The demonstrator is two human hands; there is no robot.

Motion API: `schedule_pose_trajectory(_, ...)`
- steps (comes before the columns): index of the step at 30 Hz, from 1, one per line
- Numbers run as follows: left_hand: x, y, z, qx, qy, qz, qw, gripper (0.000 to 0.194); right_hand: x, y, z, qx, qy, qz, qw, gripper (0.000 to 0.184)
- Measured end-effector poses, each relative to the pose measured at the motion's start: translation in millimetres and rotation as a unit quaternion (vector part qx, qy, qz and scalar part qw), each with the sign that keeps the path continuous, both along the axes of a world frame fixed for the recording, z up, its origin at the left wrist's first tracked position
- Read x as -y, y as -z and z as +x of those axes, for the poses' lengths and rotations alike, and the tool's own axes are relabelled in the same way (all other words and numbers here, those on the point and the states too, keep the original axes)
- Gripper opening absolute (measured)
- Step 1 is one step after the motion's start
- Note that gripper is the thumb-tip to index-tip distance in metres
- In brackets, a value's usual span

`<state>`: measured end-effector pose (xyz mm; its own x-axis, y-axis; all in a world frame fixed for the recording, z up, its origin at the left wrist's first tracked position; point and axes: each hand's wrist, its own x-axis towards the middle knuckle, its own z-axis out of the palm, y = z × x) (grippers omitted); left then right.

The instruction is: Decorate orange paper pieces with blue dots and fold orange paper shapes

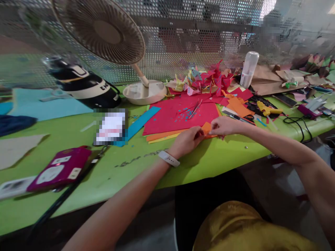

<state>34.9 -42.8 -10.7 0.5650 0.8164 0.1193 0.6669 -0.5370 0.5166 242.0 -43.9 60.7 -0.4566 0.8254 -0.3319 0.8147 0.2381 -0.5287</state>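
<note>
Both my hands meet over a small piece of orange paper near the table's front edge. My left hand has its fingers closed on the paper's left side. From the right, my right hand pinches the other side. Just beyond lies a stack of red paper with orange and yellow sheets under it. Tweezers and scattered small blue bits rest on the red sheet. Behind it is a heap of folded paper shapes, mostly red, pink and yellow.
A fan and a dark bottle stand at the back left. Nearer are a phone, blue strip and purple case. Rightward lie orange pieces, a cutter, yellow glue gun and white bottle.
</note>
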Motion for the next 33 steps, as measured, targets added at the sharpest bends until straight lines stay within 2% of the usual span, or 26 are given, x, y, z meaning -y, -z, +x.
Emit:
schedule_pose_trajectory(1, -2, 0.7, -1, 0.005, 0.004, -0.014, 1.000, 0.018, -4, -0.7, -8, 0.003, 0.008, -0.066, 0.998, 0.024)
schedule_pose_trajectory(3, -5, 1.4, -3, 0.011, 0.013, -0.042, 0.999, 0.020, -11, -0.3, -19, 0.010, 0.026, -0.152, 0.988, 0.024)
schedule_pose_trajectory(8, -9, 1.2, -3, 0.007, 0.018, -0.075, 0.997, 0.024, -24, 6.7, -20, 0.018, 0.024, -0.229, 0.973, 0.022)
schedule_pose_trajectory(12, -8, 1.1, -4, -0.001, 0.014, -0.079, 0.997, 0.025, -35, 15.7, -11, 0.030, 0.006, -0.238, 0.971, 0.028)
schedule_pose_trajectory(16, -9, 2.6, -5, -0.008, 0.004, -0.084, 0.996, 0.026, -40, 21.5, 12, 0.043, 0.007, -0.238, 0.970, 0.036)
schedule_pose_trajectory(21, -11, 3.6, -5, 0.011, 0.019, -0.102, 0.995, 0.029, -36, 22.1, 51, 0.045, 0.046, -0.226, 0.972, 0.038)
schedule_pose_trajectory(25, -11, -3.0, -4, 0.011, 0.022, -0.108, 0.994, 0.029, -29, 13.3, 70, 0.058, 0.091, -0.222, 0.969, 0.034)
schedule_pose_trajectory(30, -15, -11.4, 0, -0.004, 0.037, -0.130, 0.991, 0.025, -26, -2.9, 69, 0.054, 0.104, -0.185, 0.976, 0.033)
schedule_pose_trajectory(33, -20, -12.3, 1, -0.017, 0.042, -0.135, 0.990, 0.023, -30, 0.3, 56, 0.032, 0.074, -0.194, 0.978, 0.037)
